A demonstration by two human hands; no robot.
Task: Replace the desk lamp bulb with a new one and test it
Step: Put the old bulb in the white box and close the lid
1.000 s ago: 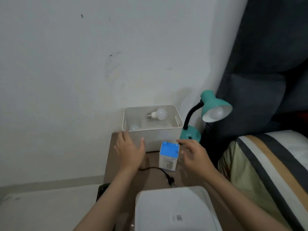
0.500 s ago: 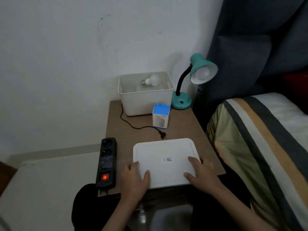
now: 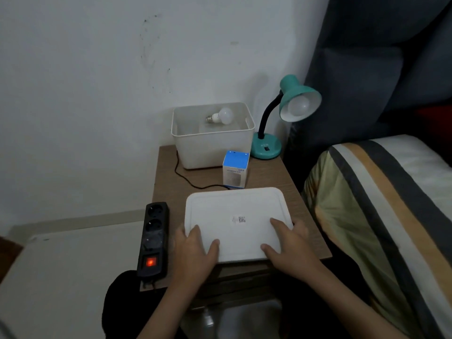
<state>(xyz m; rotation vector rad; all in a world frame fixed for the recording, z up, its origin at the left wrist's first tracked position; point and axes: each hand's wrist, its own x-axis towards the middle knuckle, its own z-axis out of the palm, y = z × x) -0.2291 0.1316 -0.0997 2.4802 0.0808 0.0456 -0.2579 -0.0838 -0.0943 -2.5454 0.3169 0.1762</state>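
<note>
A teal desk lamp (image 3: 267, 147) stands at the back right of the wooden bedside table (image 3: 270, 176), with a white bulb (image 3: 299, 106) in its shade. A blue and white bulb box (image 3: 236, 170) stands upright in front of an open white bin (image 3: 213, 149). A loose bulb (image 3: 223, 116) lies inside the bin. A flat white lid (image 3: 234, 209) lies on the table's near half. My left hand (image 3: 195, 250) rests on its near left corner and my right hand (image 3: 289, 245) on its near right corner, fingers laid over the top.
A black power strip (image 3: 154, 238) with a lit red switch lies along the table's left edge. The lamp's black cord (image 3: 186, 178) runs loose across the table from behind the bin. A striped bed (image 3: 381, 206) is close on the right, a white wall behind.
My hands came back from beside the bin and the box to the near edge and settled on the white lid. The view tilted down, bringing the power strip into sight.
</note>
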